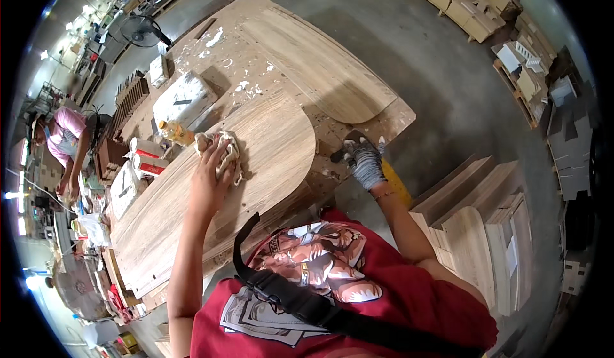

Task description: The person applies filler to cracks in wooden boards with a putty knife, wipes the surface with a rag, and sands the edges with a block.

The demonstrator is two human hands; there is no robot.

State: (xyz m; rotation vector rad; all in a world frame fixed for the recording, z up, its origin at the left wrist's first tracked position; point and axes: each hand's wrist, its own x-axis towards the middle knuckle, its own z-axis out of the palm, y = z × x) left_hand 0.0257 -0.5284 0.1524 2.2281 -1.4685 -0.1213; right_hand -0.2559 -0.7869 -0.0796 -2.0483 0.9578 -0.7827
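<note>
A wood-grain panel (268, 134) with a rounded end lies on the worktable in front of me. My left hand (216, 169), bare, is closed on a crumpled pale rag (229, 151) and presses it onto the panel. Past the panel's rounded end, my right hand (366, 163) wears a grey glove with some fingertips uncovered. Its fingers are at a small dark object (337, 156) by the table edge; what it is cannot be made out. Left of the rag, a bottle of yellowish liquid (176, 132) with a yellow cap leans over.
A second rounded panel (320, 63) lies on the far side of the scrap-strewn worktable (224, 54). Red-and-white cans (148, 164) and a plastic-wrapped bundle (184, 99) stand at left. Panels (470, 230) lean at my right. Another person (67, 131) works at far left.
</note>
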